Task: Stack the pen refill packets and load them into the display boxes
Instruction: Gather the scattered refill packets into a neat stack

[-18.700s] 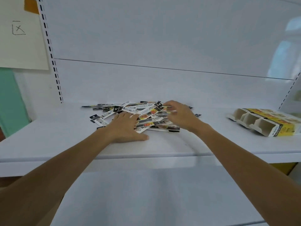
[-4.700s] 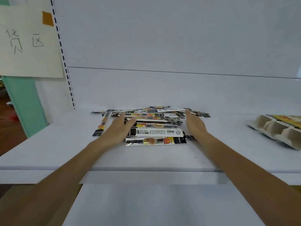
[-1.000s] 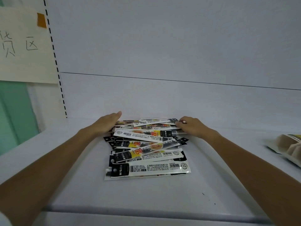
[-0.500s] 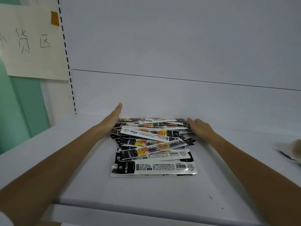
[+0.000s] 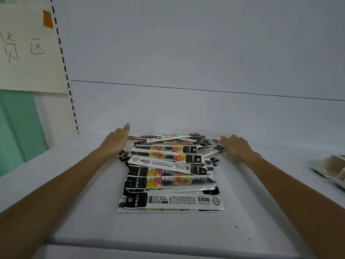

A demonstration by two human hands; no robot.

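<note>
White shelving fills the view: a flat shelf [image 5: 74,221] with a pale back panel behind it. On the left hand [image 5: 116,140] the fingers [image 5: 127,127] are straight and held together. The hand stands on edge, its palm turned inward against the left ends of the farthest packets. The right hand [image 5: 236,146] mirrors it on the other side. Its fingertips [image 5: 224,138] are a little bent and rest at the right ends of the same far packets, curled round nothing. Neither hand grips anything; both bracket.

Between the two palms lies the loose pile of pen refill packets [image 5: 168,172]. Every packet has its long axis running left to right across the shelf, so the short ends face the hands. The pile is fanned out, not squared. It steps from the back panel toward the shelf's front edge, and the nearest packets lie between the forearms, well short of the hands.

The coming move probably turns on that spread. Squeezing inward would line up the ends, but the fan runs toward the person, so the far packets likely need drawing forward over the near ones.

One display box [image 5: 334,169] shows partly at the right edge, well apart from the pile and nearer the right hand. A paper sign [image 5: 28,49] hangs at upper left.
</note>
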